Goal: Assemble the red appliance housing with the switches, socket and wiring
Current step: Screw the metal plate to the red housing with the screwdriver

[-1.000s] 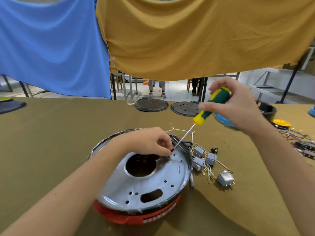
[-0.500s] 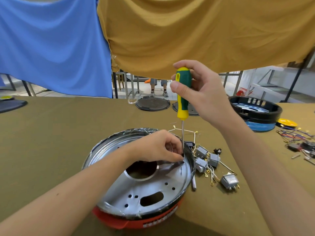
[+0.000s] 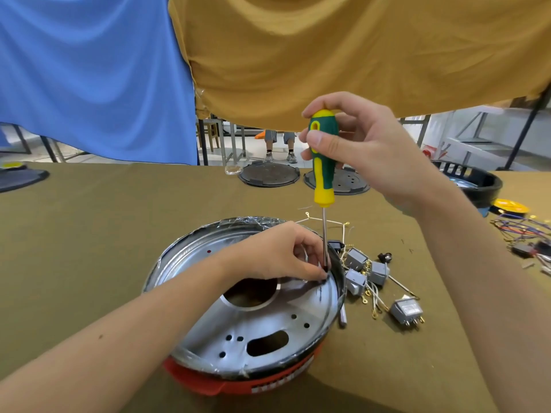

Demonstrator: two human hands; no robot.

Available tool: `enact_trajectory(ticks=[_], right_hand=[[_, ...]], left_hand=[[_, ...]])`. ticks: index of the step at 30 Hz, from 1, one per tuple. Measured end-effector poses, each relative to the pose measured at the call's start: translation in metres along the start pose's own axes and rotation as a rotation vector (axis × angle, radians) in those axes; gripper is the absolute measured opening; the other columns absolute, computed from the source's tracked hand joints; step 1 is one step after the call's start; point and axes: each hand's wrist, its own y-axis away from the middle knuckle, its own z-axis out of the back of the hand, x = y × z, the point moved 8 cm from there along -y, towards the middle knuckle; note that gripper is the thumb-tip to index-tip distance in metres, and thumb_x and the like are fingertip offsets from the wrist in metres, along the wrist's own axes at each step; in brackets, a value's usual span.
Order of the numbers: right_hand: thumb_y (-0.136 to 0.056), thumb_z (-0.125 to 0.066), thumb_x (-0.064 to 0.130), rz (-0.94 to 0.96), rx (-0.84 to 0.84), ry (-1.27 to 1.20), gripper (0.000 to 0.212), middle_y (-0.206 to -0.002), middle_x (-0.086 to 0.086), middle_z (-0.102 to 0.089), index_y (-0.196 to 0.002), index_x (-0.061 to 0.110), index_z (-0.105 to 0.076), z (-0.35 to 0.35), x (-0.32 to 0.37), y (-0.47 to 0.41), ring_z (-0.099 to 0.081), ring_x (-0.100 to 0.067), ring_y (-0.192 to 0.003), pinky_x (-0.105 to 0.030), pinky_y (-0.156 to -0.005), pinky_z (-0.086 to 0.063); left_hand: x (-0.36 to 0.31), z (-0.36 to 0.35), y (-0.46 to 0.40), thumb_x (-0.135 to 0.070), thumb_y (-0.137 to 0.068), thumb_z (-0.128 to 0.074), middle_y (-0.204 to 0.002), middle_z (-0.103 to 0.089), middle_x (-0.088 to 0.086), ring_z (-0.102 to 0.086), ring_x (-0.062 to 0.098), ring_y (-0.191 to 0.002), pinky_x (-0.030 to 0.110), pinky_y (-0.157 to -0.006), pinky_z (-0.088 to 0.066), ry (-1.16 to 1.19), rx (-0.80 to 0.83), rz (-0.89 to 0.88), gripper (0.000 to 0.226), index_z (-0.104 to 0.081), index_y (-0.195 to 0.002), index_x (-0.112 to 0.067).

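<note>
Head camera looks down on a bench draped in olive cloth, where the red appliance housing sits upside down near the person, its silver metal base plate facing up so the screw holes can be reached from above. The right hand grips the green-and-yellow screwdriver by its handle, fingers and thumb curled round it, and holds it upright so the shaft drops straight onto a point at the far right rim of the plate; that vertical line looks chosen to keep the tip seated while turning. The left hand rests on the plate right at the tip, its fingers pinched together around something small there, likely a screw being steadied, though the piece itself is hidden. Just right of the housing lie the grey switches, a black socket and loose white wiring, close enough to be picked up without reaching. Further right sits a tangle of coloured wires; at the far edge lie two dark round covers.
</note>
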Motion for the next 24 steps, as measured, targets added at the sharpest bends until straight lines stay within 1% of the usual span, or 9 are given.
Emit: enact_trajectory(ticks=[2,4,9,12,15,16,18,21,24], right_hand=[[-0.096,-0.063,0.013,-0.008,0.026,-0.015,0.027,-0.113,-0.026,-0.064,-0.121,0.008,-0.057,0.002,0.001,0.001,-0.073,-0.025,-0.091,-0.04,-0.082,-0.06],[-0.096,-0.062,0.013,-0.012,0.04,-0.005,0.026,-0.113,-0.025,-0.065,-0.121,0.008,-0.057,0.002,0.002,0.003,-0.073,-0.024,-0.092,-0.039,-0.081,-0.059],[-0.094,-0.067,0.016,-0.03,0.021,0.066,0.028,-0.105,-0.024,-0.067,-0.119,0.009,-0.058,0.008,0.003,0.004,-0.074,-0.027,-0.088,-0.053,-0.083,-0.057],[-0.085,-0.076,0.035,0.014,-0.043,0.299,0.032,-0.083,-0.016,-0.065,-0.107,0.018,-0.061,0.016,0.009,0.003,-0.065,-0.027,-0.071,-0.049,-0.07,-0.056],[-0.082,-0.076,0.046,0.021,-0.077,0.405,0.031,-0.079,-0.013,-0.06,-0.099,0.022,-0.065,0.02,0.013,0.003,-0.052,-0.023,-0.064,-0.048,-0.064,-0.053],[-0.086,-0.074,0.043,0.023,-0.054,0.395,0.028,-0.082,-0.014,-0.06,-0.102,0.022,-0.066,0.019,0.014,0.003,-0.054,-0.027,-0.066,-0.048,-0.065,-0.054],[-0.094,-0.067,0.03,0.02,0.02,0.328,0.021,-0.091,-0.018,-0.061,-0.112,0.02,-0.067,0.013,0.015,0.004,-0.058,-0.036,-0.078,-0.048,-0.071,-0.055],[-0.098,-0.058,0.014,-0.009,0.112,0.191,0.026,-0.111,-0.017,-0.064,-0.123,0.018,-0.064,0.007,0.017,0.006,-0.064,-0.028,-0.093,-0.03,-0.077,-0.057],[-0.1,-0.051,0.007,-0.024,0.161,0.147,0.031,-0.118,-0.013,-0.064,-0.127,0.019,-0.061,0.001,0.018,0.007,-0.066,-0.022,-0.1,-0.029,-0.087,-0.057]], left_hand=[[-0.001,0.0,0.001,-0.022,-0.086,-0.077,-0.072,-0.067,-0.011,-0.059,0.009,-0.064,0.023,-0.06,-0.052,-0.016,0.005,-0.004,0.01,-0.073,-0.091,-0.014],[-0.001,0.001,0.001,-0.023,-0.086,-0.076,-0.076,-0.07,-0.006,-0.063,0.017,-0.07,0.032,-0.068,-0.054,-0.047,0.004,-0.001,0.011,-0.073,-0.09,-0.014],[-0.002,-0.001,0.0,-0.021,-0.088,-0.073,-0.08,-0.07,0.002,-0.064,0.019,-0.073,0.032,-0.072,-0.054,-0.064,0.024,0.016,0.009,-0.071,-0.092,-0.012],[-0.002,-0.002,-0.001,-0.02,-0.089,-0.071,-0.081,-0.069,0.005,-0.062,0.014,-0.068,0.029,-0.068,-0.053,-0.08,0.041,0.02,0.008,-0.071,-0.094,-0.013],[-0.001,-0.003,-0.003,-0.02,-0.09,-0.07,-0.084,-0.069,0.015,-0.064,0.032,-0.075,0.041,-0.069,-0.055,-0.083,0.061,0.033,0.008,-0.07,-0.094,-0.013],[0.0,-0.003,-0.003,-0.02,-0.09,-0.07,-0.084,-0.069,0.016,-0.064,0.034,-0.076,0.043,-0.069,-0.055,-0.08,0.065,0.036,0.009,-0.07,-0.094,-0.013],[0.0,-0.004,-0.003,-0.021,-0.089,-0.071,-0.084,-0.07,0.013,-0.064,0.027,-0.071,0.038,-0.067,-0.055,-0.065,0.062,0.037,0.01,-0.071,-0.094,-0.013],[0.0,-0.003,-0.001,-0.023,-0.089,-0.073,-0.078,-0.07,-0.002,-0.058,0.006,-0.064,0.02,-0.062,-0.05,-0.024,0.038,0.029,0.011,-0.073,-0.094,-0.014],[0.0,-0.003,-0.001,-0.026,-0.089,-0.073,-0.08,-0.07,-0.005,-0.059,0.005,-0.066,0.017,-0.063,-0.05,-0.049,0.041,0.025,0.013,-0.073,-0.096,-0.016]])
